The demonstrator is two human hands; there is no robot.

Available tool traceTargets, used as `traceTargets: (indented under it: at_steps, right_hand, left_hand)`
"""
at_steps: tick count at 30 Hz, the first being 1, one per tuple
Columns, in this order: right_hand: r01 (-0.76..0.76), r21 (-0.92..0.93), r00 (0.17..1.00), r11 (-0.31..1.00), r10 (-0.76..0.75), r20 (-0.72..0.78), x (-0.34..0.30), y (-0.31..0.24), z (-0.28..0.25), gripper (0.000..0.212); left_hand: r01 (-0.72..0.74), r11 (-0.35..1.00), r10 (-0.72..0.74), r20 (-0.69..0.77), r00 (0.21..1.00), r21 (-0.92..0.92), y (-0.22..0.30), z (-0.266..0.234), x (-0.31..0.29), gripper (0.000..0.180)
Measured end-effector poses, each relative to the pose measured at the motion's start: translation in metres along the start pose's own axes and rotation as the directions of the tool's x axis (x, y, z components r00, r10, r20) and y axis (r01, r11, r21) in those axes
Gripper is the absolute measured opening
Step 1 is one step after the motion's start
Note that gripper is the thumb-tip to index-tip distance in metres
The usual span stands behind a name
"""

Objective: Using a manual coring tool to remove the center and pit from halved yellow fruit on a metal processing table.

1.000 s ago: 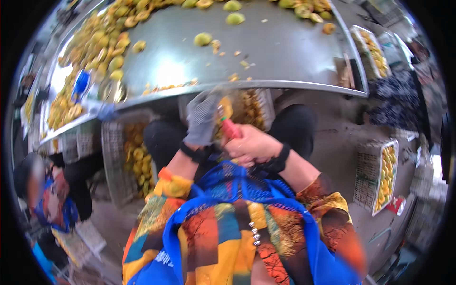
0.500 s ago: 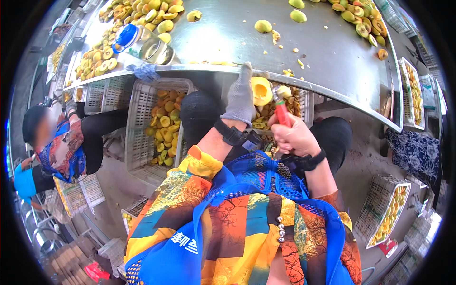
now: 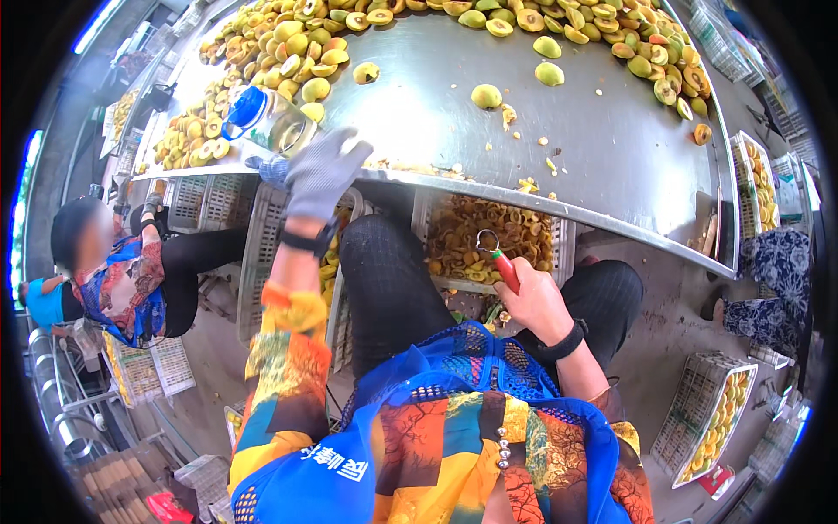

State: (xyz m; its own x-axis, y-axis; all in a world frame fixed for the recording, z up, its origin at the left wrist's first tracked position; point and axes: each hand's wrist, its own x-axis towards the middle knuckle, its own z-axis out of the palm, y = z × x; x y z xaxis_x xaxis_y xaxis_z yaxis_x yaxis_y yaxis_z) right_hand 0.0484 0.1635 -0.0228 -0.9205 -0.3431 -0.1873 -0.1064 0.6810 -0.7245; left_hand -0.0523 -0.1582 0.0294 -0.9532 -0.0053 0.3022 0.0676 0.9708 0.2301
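Note:
My left hand (image 3: pixel 325 175), in a grey knit glove, is raised at the steel table's near edge with its fingers apart. No fruit shows in it. Beside it a clear bottle with a blue cap (image 3: pixel 249 109) leans over, and a bluish glove (image 3: pixel 269 169) hangs at the edge. My right hand (image 3: pixel 534 301), bare, grips a pitting tool (image 3: pixel 504 266) by its red handle. Its metal loop points up over a crate of peach scraps (image 3: pixel 493 227). Below my left forearm, a crate (image 3: pixel 253 253) holds yellow peach halves, partly hidden.
The steel table (image 3: pixel 419 96) carries heaps of halved peaches (image 3: pixel 297 52) at its far side and left. Several loose halves and crumbs lie nearer. Another person (image 3: pixel 109 271) sits at the left. A crate of peaches (image 3: pixel 711 410) stands on the floor at the right.
My left hand has swung left from the pitting tool to beside the bottle, and the hollowed peach half it held is gone from view. My right hand has lowered slightly, still holding the tool.

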Motion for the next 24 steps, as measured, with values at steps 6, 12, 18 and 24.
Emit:
traceTargets:
  at_steps: [6,12,18,24]
  right_hand:
    - [-0.064,-0.009,0.998,0.998,0.064,-0.028,-0.008,0.004,-0.009,0.024]
    - [-0.074,0.035,0.997,0.997,0.075,-0.014,-0.02,0.009,-0.014,0.026]
    - [-0.007,0.187,0.979,0.982,0.045,-0.199,-0.003,0.003,-0.023,0.026]
    - [0.078,0.174,0.957,0.982,-0.025,-0.288,0.025,-0.022,-0.027,0.025]
  left_hand:
    - [-0.113,0.982,0.155,0.314,0.937,-0.149,0.095,0.08,0.13,0.047]
    - [-0.279,0.959,0.184,0.632,0.753,0.054,0.109,0.157,0.166,0.039]
    - [0.628,-0.09,0.285,0.584,0.76,-0.773,0.118,0.076,0.084,0.054]
    - [0.569,-0.482,0.222,0.535,0.815,-0.666,0.129,0.054,-0.01,0.044]
